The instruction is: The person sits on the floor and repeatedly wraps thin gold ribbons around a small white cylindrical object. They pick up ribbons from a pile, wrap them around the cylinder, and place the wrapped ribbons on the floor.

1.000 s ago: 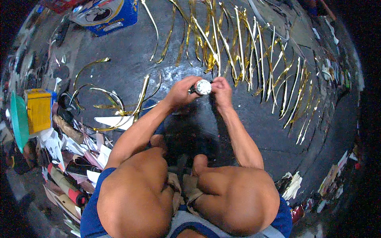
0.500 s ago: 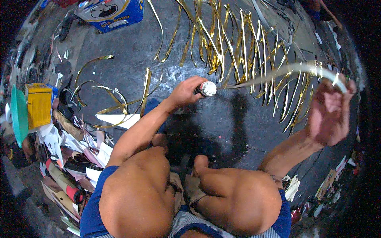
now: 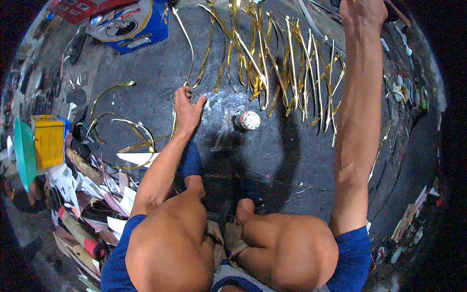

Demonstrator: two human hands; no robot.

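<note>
My left hand (image 3: pixel 188 111) reaches over the dark floor with its thumb spread from its bent fingers. Its fingertips are beside the lower end of a long gold strip (image 3: pixel 190 46); whether they touch is unclear. Partly behind its wrist lies another gold strip (image 3: pixel 173 125). To the hand's right stands a small dark cylindrical container with a whitish, smeared top (image 3: pixel 249 120), untouched. My right arm stretches far forward, and my right hand (image 3: pixel 364 10) is cut off by the upper edge, fingers hidden. Many shiny gold strips (image 3: pixel 262 73) lie in a row between the hands.
Curled gold strips (image 3: pixel 97 114) lie at the left, near a white triangular scrap (image 3: pixel 138 159). A blue and white tin (image 3: pixel 141 36) stands far left. Further left are a yellow tin (image 3: pixel 48 141) and a green disc-like thing (image 3: pixel 24 153), above heaped scraps (image 3: pixel 82 190).
My left hand has let go of the small container, now standing on the floor, and moved left. My right hand has swung far forward; the pale strip it held is out of sight.
</note>
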